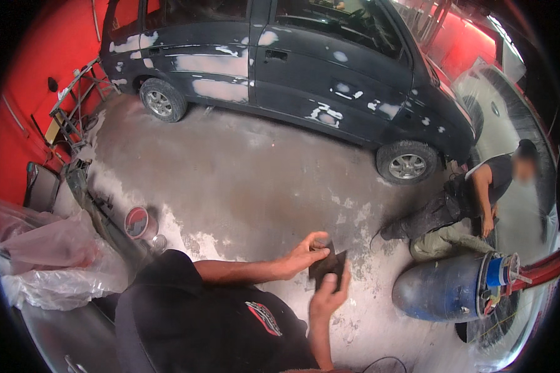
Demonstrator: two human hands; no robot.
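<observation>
Both my hands are closed on a small, dark, flat sheet [325,266] in front of my chest. It looks folded or doubled, with a raised edge on its right side, and its exact kind does not show. My left hand [305,256] pinches it from the left, thumb on top. From below, my right hand [331,299] grips its lower right part, the thumb lying against it. Some blur covers the fingers, and those behind the sheet are hidden.
Ahead stands a dark car [317,81] with pale filler patches. A person [479,193] crouches at right near a blue drum [438,289] and a plastic-covered light vehicle [510,118]. At left are a reddish bucket [138,222], crumpled plastic sheeting [56,261] and a metal frame [74,112].
</observation>
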